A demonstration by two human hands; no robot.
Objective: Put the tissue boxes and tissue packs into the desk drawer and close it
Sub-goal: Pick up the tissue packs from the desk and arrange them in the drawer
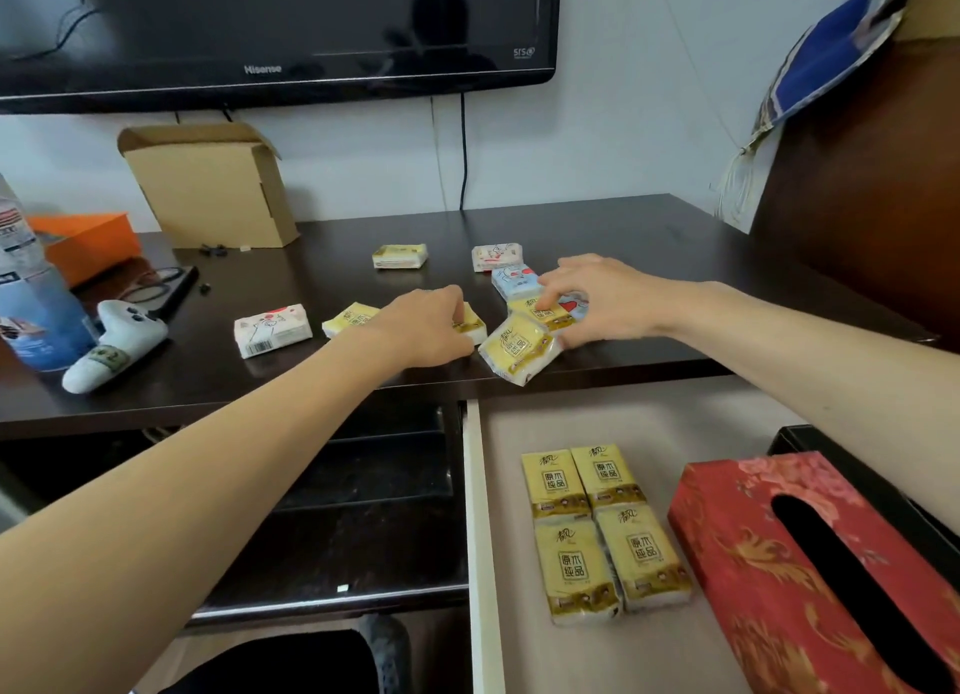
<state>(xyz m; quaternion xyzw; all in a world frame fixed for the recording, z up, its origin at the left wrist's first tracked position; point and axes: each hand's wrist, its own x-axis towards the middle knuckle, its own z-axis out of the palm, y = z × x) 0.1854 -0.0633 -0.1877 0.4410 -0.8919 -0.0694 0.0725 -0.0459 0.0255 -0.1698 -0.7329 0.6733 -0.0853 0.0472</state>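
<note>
"hisense" and "srs" on the tv (270, 28); "原木纯品" on the yellow tissue packs (602, 532) in the drawer (649, 418)

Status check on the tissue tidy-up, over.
Left hand gripping a yellow pack on the desk; right hand pinching another yellow pack. Drawer open: four yellow packs, red tissue box inside. Several packs left on the desk. Nothing blocking.

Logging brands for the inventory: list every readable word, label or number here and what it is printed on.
"Hisense": lower bezel of the television.
"SRS": bezel's right end, small.
"原木纯品": yellow tissue packs in the drawer.
Barcode on the white tissue pack: digits too small.
Bottle label print: blurred, unreadable.
</note>
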